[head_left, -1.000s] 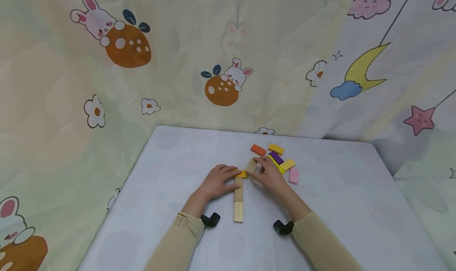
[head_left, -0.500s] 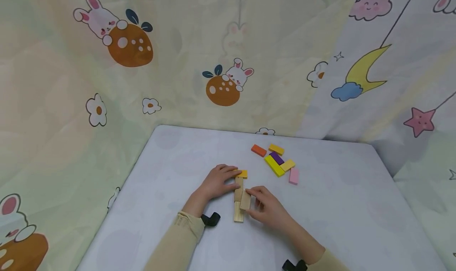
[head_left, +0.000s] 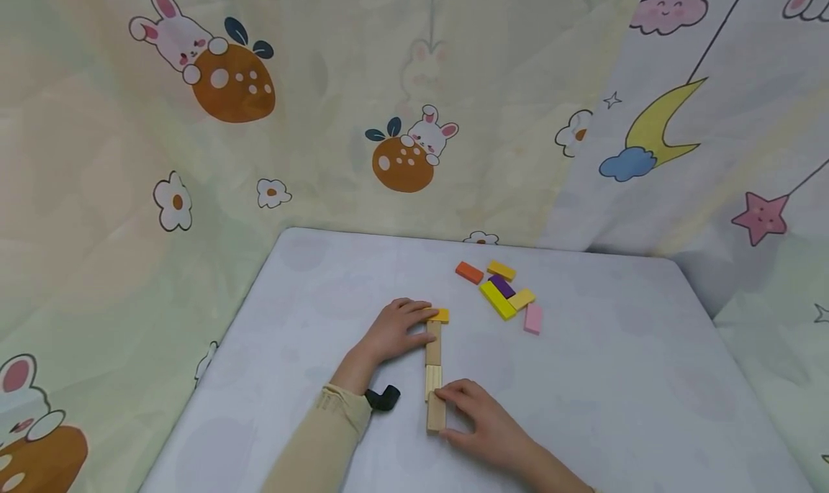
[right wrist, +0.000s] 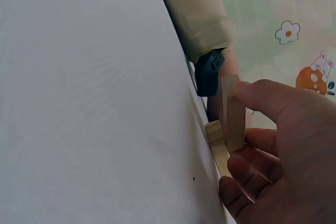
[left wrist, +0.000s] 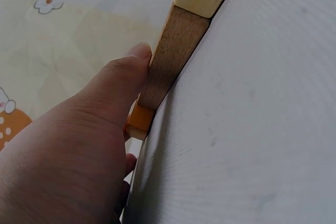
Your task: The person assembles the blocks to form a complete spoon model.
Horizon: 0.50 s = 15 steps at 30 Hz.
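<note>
My right hand [head_left: 487, 422] pinches a plain wooden block [head_left: 436, 415] by its two ends between thumb and fingers. In the right wrist view this block [right wrist: 234, 114] is raised off the table, beside the end of another wooden block [right wrist: 216, 140]. The head view has it overlapping the near end of a pale wooden block [head_left: 432, 376], which lies in line with a browner one [head_left: 433, 343]. Across the far end sits an orange-yellow block [head_left: 442, 316]. My left hand [head_left: 391, 332] rests there, fingers extended over the orange-yellow block, thumb [left wrist: 137, 59] against the brown block's side.
Farther back on the white table [head_left: 602, 378] lies a loose group: orange [head_left: 469, 272], purple [head_left: 501, 286], bright yellow [head_left: 497, 301], pink [head_left: 533, 319] and other yellow blocks. A printed cloth [head_left: 324, 119] hangs behind the table's back edge.
My right hand has carried the wooden block from beside the orange-yellow block toward me, down to the row's near end. The left hand has stayed in place.
</note>
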### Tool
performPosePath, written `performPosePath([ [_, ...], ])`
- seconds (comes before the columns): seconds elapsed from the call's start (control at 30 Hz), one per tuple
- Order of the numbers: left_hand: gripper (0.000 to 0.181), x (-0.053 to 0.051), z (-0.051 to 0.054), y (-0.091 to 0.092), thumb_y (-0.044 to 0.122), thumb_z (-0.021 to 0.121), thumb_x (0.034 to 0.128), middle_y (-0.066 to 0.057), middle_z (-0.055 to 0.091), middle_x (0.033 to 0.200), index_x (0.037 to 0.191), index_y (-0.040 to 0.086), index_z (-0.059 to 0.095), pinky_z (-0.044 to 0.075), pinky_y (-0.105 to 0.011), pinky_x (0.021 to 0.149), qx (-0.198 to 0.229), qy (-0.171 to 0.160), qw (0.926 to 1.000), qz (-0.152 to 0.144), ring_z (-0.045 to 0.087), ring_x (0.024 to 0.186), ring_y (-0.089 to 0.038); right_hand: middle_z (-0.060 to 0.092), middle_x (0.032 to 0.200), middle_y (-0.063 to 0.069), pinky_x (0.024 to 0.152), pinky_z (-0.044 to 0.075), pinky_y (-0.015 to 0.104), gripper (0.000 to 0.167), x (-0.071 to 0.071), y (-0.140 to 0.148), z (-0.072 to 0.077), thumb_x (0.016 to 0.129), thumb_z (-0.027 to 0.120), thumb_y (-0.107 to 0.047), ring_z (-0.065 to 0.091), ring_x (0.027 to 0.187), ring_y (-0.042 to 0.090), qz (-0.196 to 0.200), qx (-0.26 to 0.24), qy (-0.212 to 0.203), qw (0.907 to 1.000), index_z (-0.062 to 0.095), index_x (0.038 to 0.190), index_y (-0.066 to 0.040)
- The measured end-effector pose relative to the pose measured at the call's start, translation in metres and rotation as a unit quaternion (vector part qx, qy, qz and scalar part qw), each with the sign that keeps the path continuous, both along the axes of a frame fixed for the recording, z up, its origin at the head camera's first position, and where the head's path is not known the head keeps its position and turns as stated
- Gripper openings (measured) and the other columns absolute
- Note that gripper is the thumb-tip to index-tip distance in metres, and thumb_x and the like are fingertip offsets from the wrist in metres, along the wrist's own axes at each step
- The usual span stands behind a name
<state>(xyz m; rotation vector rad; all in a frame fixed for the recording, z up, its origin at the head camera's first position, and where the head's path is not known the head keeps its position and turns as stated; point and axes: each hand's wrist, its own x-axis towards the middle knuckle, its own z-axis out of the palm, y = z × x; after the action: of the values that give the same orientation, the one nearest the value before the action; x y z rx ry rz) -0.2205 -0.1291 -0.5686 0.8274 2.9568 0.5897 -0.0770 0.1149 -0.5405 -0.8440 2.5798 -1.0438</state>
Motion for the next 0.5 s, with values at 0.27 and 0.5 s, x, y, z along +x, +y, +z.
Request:
performPosePath([
  [0.27, 0.06, -0.0006, 0.0, 0.0006, 0.065, 0.051, 0.0929, 0.011, 0.044, 0.153, 0.147, 0.04, 0.045, 0.036, -0.045, 0.115, 0.0, 0.001, 1.0, 0.001, 0.04, 0.14, -0.022, 0.052, 0.131, -0.016, 0.101, 0.051, 0.03, 0.056, 0.0065, -0.0001, -0.0085, 0.089, 0.068, -0.053, 0.052, 0.119, 0.005, 0.019, 0.013, 0.078, 0.9967, 0.055, 0.138, -0.031],
  [0.5, 0.059, 0.0, 0.001, 0.0002, 0.064, 0.052, 0.0932, 0.01, 0.046, 0.152, 0.147, 0.038, 0.046, 0.037, -0.045, 0.115, 0.001, 0.009, 1.0, -0.004, 0.042, 0.139, -0.023, 0.051, 0.132, -0.016, 0.101, 0.051, 0.034, 0.053, 0.006, -0.0025, -0.0078, 0.088, 0.07, -0.052, 0.051, 0.12, 0.005, 0.029, 0.045, 0.087, 0.9947, 0.059, 0.134, -0.029],
])
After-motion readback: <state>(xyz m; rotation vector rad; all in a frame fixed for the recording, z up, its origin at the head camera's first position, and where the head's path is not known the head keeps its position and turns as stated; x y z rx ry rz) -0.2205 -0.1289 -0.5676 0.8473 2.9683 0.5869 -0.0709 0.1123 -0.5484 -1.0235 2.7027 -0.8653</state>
